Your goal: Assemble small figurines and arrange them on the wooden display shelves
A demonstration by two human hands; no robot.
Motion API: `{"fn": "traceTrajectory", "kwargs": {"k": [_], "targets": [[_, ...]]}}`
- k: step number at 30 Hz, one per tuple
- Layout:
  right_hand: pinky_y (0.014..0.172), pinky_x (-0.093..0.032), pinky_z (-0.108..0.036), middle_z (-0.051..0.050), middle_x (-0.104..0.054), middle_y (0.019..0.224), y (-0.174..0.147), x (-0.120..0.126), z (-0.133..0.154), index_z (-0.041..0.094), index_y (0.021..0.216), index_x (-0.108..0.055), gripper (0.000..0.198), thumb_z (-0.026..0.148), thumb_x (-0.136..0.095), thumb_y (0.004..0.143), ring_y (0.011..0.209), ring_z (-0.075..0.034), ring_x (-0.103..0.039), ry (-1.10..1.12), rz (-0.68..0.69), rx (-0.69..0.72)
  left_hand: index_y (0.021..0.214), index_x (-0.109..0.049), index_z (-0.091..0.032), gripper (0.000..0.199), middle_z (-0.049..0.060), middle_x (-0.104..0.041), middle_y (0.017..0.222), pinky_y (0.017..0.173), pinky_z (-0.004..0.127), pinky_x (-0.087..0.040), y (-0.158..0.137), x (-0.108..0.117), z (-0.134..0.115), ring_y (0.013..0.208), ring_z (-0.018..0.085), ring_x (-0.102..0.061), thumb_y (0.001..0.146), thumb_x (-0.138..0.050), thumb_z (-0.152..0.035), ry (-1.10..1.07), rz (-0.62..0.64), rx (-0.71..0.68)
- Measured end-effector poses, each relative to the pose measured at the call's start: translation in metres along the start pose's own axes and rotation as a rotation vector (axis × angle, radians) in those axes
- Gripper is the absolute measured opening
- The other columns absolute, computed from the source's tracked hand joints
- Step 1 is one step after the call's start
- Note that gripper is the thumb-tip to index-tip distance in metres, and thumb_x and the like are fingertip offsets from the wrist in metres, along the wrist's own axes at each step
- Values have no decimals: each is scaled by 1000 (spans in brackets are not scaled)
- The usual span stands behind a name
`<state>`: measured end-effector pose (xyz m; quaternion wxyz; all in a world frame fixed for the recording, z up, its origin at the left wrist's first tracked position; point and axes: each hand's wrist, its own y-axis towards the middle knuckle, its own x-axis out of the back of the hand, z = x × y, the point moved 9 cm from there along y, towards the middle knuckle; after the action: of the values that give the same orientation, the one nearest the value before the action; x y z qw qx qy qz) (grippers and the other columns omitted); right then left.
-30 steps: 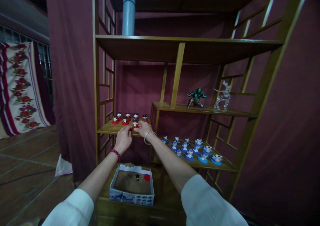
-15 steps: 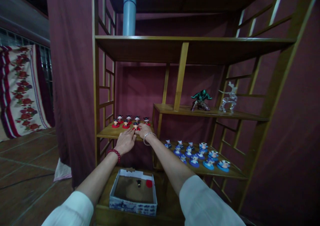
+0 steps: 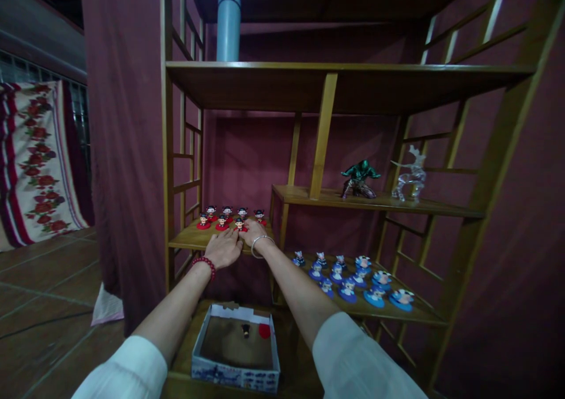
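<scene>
My left hand (image 3: 223, 248), with a red bead bracelet at the wrist, reaches to the front edge of the left shelf. Its fingertips meet the red base of a small black-haired figurine (image 3: 239, 223). From the other side, my right hand (image 3: 255, 233), wearing a silver bangle, closes its fingers on the same base; some fingertips are hidden. The figurine stands upright, rightmost in the front row. Beside it are two similar figurines, one of them the near figurine (image 3: 222, 222). A back row holds several more, including the rightmost figurine (image 3: 259, 215).
Below sits an open cardboard box (image 3: 235, 375) holding a small dark figurine piece (image 3: 246, 330) and a red disc (image 3: 264, 331). Several blue-based figurines (image 3: 347, 290) occupy the lower right shelf. Higher up are a green figure (image 3: 361, 178), a clear deer (image 3: 410, 175) and a blue bottle (image 3: 228, 25).
The view has shifted slightly, so shelf things appear a little displaced. Both hands stay at the same figurine, which stands in nearly the same spot.
</scene>
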<state>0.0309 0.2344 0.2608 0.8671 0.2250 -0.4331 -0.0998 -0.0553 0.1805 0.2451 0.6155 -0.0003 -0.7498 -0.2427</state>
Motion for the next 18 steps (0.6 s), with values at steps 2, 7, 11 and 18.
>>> {"fn": "traceTrajectory", "kwargs": {"k": [2, 7, 11, 18], "targets": [[65, -42, -23, -5, -66, 86, 1, 1, 1, 19, 83, -62, 19, 20, -60, 65, 78, -17, -60, -31, 4, -6, 126, -37, -12, 53, 12, -36, 134, 96, 42, -25, 3, 0, 0, 124, 24, -28, 83, -20, -37, 16, -5, -9], [65, -41, -25, -7, -66, 86, 2, 2, 2, 18, 85, -62, 20, 25, -58, 66, 79, -19, -59, -103, 17, -20, 125, -38, -11, 54, 12, -38, 132, 95, 42, -26, 10, -3, 1, 123, 24, -30, 82, -20, -38, 50, -31, -18], [66, -41, -24, -6, -66, 89, 1, 2, 3, 20, 90, -61, 23, 28, -57, 69, 81, -18, -59, -167, 30, -19, 122, -42, -13, 51, 11, -44, 128, 92, 43, -29, 12, -1, 2, 118, 26, -37, 82, -22, -37, 66, -63, -10], [67, -41, -26, -7, -66, 92, 2, 2, 5, 21, 89, -62, 23, 31, -55, 70, 86, -21, -59, -232, 39, -27, 121, -44, -17, 50, 8, -43, 129, 92, 43, -28, 14, 1, 3, 117, 26, -37, 81, -24, -39, 42, -62, 7]]}}
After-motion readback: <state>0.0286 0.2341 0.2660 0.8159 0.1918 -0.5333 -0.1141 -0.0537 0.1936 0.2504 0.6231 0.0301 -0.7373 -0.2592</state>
